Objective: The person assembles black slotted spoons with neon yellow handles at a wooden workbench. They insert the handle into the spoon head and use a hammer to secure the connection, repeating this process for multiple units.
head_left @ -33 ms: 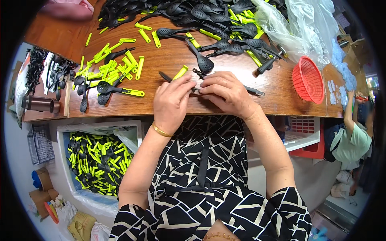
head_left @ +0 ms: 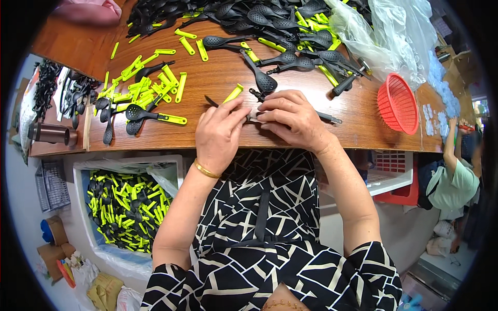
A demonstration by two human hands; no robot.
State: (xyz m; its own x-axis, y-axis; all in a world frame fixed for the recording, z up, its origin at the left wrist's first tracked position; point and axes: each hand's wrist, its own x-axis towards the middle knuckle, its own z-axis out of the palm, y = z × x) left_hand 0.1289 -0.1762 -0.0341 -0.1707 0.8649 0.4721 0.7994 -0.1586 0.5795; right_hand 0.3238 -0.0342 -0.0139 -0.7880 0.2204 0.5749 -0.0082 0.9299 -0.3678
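1. The left hand (head_left: 220, 129) and the right hand (head_left: 291, 120) are near each other, low over the table, with fingertips pinched on a small dark piece (head_left: 252, 118) between them.
2. The fingers cover most of this piece, so I cannot tell its full shape, nor whether the dark tip (head_left: 210, 101) beyond the left hand belongs to it.
3. To do this work well, I would judge, one hand should keep the piece firm while the other presses or turns it, with both pinches close to the joint (a long hold would probably let it twist).
4. It seems also wise to keep the wrists low, so that the near things are not pushed: the loose green handle (head_left: 233, 93) just beyond the left hand, the black spoon (head_left: 264, 82) ahead, and the dark handle (head_left: 328, 118) by the right hand.
5. The surface is a brown wooden table (head_left: 168, 139). Green handles (head_left: 137, 93) lie scattered at left; black utensils (head_left: 254, 20) are heaped at the far side.
6. At right are a clear plastic bag (head_left: 397, 36) and a red basket (head_left: 397, 103).
7. Below the table, at left, a white box (head_left: 124, 160) is filled with black and green pieces; farther right, another person (head_left: 457, 181) is in the room.
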